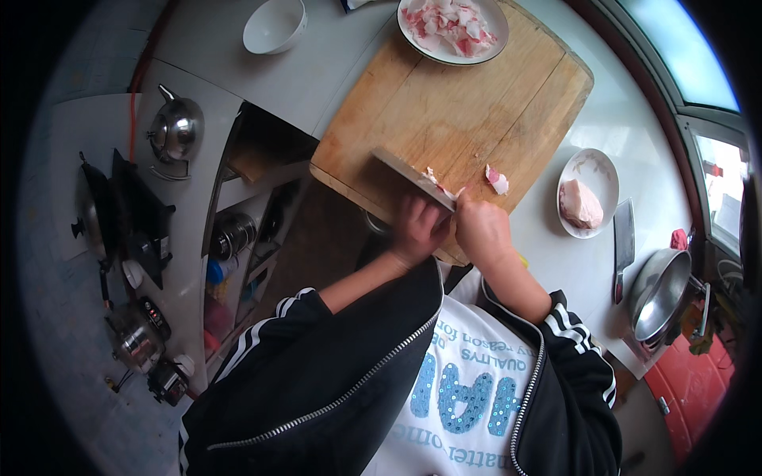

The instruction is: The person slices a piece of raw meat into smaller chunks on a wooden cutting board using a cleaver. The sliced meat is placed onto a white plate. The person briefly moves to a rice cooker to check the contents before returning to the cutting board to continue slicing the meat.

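Note:
My right hand [483,229] grips the handle of a kitchen knife, probably a cleaver, whose blade [411,177] points up and left, held over the near part of a wooden cutting board [458,113]. Pale scraps of meat [437,181] show along the blade's far side. Blurred, my left hand [419,229] is close to the blade's near side; whether it touches is unclear. A small slice of fatty meat [496,179] lies on the board to the right. On the board's far end stands a white plate [505,27] heaped with sliced fatty meat [449,27].
Right of the board, a patterned plate [595,163] holds a chunk of meat [580,205]. Another cleaver [624,241] and a metal pan [661,294] sit farther right. A white bowl [274,27] and steel kettle [177,128] stand left. Below them is an opened cabinet [250,172].

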The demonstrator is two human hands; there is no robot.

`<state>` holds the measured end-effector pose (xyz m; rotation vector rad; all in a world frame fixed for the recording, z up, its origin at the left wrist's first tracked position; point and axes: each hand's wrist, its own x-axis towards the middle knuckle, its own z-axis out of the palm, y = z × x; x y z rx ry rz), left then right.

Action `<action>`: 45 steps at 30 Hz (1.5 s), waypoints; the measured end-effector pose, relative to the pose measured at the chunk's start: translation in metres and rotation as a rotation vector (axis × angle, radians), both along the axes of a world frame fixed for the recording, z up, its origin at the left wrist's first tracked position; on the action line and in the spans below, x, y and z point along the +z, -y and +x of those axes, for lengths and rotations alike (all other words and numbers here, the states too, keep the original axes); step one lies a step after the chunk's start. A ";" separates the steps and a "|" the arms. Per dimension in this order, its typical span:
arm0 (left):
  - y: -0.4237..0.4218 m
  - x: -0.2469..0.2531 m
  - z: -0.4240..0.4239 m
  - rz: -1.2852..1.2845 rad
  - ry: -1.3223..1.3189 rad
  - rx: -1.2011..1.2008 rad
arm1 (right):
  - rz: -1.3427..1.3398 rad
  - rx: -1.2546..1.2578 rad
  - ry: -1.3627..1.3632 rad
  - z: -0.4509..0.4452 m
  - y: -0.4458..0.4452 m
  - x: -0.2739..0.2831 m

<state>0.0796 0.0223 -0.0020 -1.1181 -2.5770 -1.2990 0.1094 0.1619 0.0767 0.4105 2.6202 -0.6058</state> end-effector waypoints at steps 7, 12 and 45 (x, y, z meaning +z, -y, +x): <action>0.004 0.015 -0.005 0.075 0.002 -0.087 | 0.000 -0.120 -0.097 0.033 -0.034 0.019; 0.008 0.004 -0.001 0.018 -0.017 -0.065 | -0.021 0.055 0.040 0.070 -0.032 0.055; 0.007 0.011 -0.001 0.013 0.014 -0.024 | 0.011 0.056 0.111 0.074 -0.034 0.056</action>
